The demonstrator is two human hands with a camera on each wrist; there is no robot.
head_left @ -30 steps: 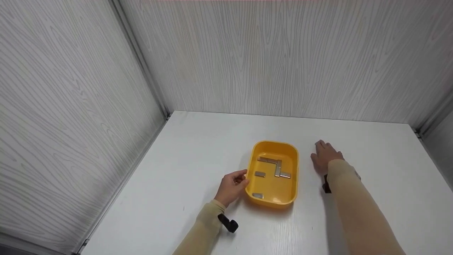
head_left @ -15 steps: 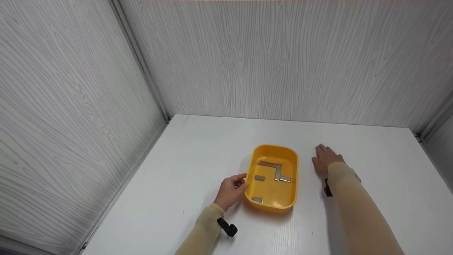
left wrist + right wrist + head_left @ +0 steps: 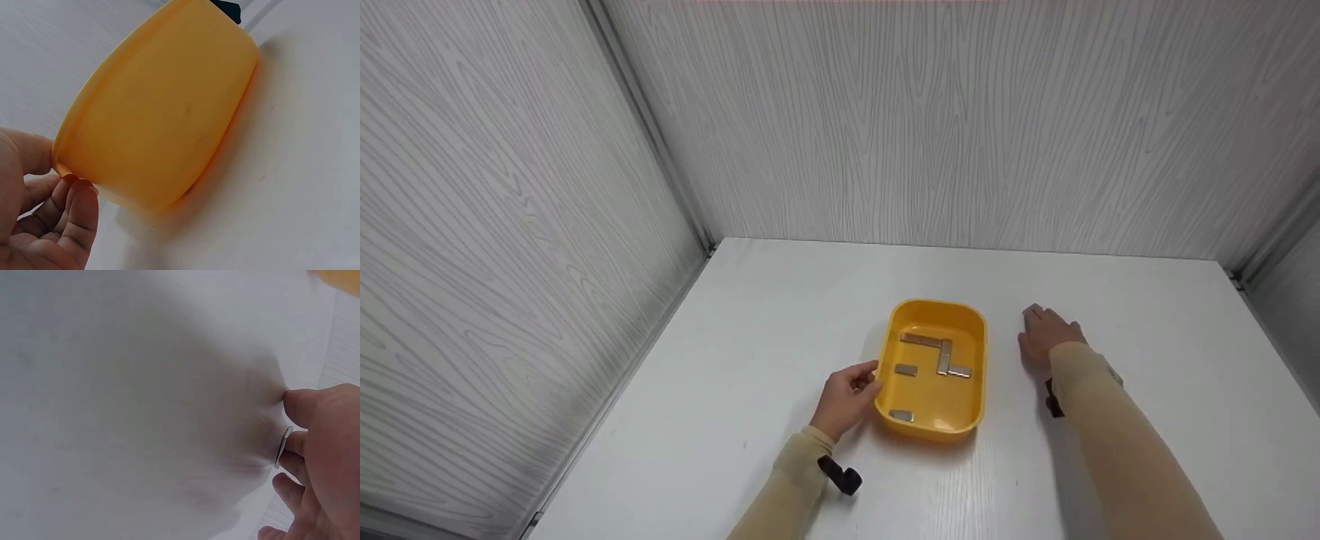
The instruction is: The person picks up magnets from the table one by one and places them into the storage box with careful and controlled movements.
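A yellow plastic tub (image 3: pixel 931 405) stands on the white table, with several small flat silver bars (image 3: pixel 944 357) lying on its floor. At its left side, my left hand (image 3: pixel 844 399) pinches the rim between thumb and fingers; the left wrist view shows the thumb (image 3: pixel 34 152) at the rim and fingertips against the outer wall. To the right of the tub, my right hand (image 3: pixel 1048 337) is palm down on the table. In the right wrist view, a thin silver piece (image 3: pixel 283 447) is at its fingertips, with the thumb (image 3: pixel 301 405) apart from it on the surface.
White wood-grain panels rise behind (image 3: pixel 930 127) and at the left (image 3: pixel 510 225) of the white table (image 3: pixel 720 360). A dark wrist device (image 3: pixel 840 475) sits on the left sleeve, another on the right.
The fingertips of my right hand have drawn back slightly toward me. The left hand keeps its grip on the tub, and the bars inside stay in place.
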